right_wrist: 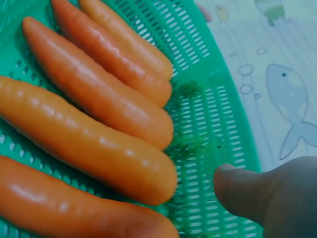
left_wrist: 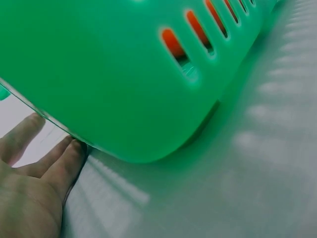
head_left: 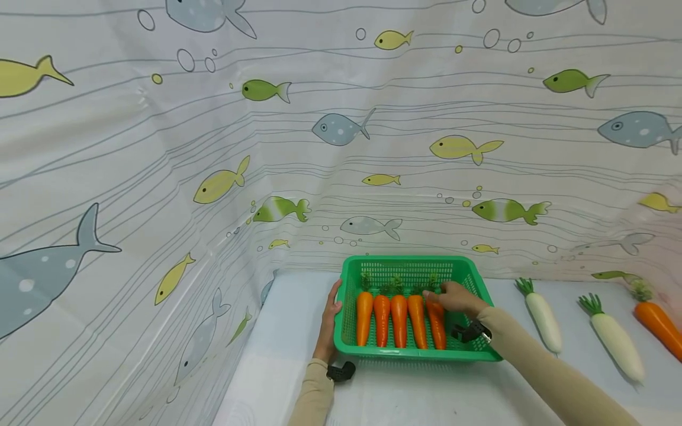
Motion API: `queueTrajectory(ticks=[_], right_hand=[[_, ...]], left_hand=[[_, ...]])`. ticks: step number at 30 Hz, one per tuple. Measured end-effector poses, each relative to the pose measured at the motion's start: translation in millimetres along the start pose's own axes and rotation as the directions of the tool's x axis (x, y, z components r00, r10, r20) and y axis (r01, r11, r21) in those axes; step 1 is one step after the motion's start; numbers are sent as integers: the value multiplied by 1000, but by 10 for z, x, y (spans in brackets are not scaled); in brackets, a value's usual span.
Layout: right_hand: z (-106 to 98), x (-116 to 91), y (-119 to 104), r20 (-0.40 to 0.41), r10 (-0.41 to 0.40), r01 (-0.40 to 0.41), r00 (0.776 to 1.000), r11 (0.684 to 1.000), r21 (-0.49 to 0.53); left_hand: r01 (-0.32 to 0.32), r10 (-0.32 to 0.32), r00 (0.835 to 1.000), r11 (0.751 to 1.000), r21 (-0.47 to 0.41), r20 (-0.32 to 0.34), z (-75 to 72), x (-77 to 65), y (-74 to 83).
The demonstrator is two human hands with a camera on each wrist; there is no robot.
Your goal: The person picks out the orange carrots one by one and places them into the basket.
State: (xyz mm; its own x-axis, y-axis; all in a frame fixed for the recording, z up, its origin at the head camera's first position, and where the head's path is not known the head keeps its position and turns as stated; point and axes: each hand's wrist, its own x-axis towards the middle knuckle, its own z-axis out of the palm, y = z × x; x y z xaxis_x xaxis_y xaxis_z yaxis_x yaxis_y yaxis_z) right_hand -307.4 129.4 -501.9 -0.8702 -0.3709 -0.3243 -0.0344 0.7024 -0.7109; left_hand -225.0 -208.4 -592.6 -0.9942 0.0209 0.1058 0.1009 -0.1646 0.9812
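Observation:
Several orange carrots (head_left: 399, 322) with green tops lie side by side in a green plastic basket (head_left: 405, 351). My left hand (head_left: 326, 322) rests along the basket's left side, its fingers stretched out. In the left wrist view, those fingertips (left_wrist: 74, 146) meet the basket's edge. My right hand (head_left: 450, 297) reaches inside, over the top end of the rightmost carrot (head_left: 437, 328). The right wrist view shows its thumb (right_wrist: 237, 191) extended beside the leafy ends; the other fingers are hidden, and I cannot tell whether they grip the leaves.
Two white radishes (head_left: 544, 322) (head_left: 618, 346) with green stubs lie on the white table (head_left: 394, 393) right of the basket. Another carrot (head_left: 658, 325) is farther right. A fish-patterned curtain (head_left: 405, 225) stands behind the table and along its left side.

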Motion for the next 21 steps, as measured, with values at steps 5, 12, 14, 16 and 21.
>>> queueTrajectory(ticks=[5, 12, 14, 16, 21], right_hand=[[-158, -113, -59, 18, -47, 47, 999, 999, 3], [-527, -333, -2, 58, -129, 121, 990, 985, 123], [-657, -401, 41, 45, -145, 138, 988, 980, 146], [-796, -468, 98, 16, -147, 143, 989, 980, 140], [-1114, -630, 293, -48, -105, 108, 993, 992, 59]], left_hand=[[-1, 1, 1000, 1000, -6, 1, -20, 5, -6], [4, -4, 1000, 1000, -3, -1, -18, 11, 8], [0, 0, 1000, 1000, 1, -5, -17, 13, 19], [-3, 3, 1000, 1000, 7, -11, -18, 15, 30], [-5, 5, 1000, 1000, 14, -15, -30, 28, 47]])
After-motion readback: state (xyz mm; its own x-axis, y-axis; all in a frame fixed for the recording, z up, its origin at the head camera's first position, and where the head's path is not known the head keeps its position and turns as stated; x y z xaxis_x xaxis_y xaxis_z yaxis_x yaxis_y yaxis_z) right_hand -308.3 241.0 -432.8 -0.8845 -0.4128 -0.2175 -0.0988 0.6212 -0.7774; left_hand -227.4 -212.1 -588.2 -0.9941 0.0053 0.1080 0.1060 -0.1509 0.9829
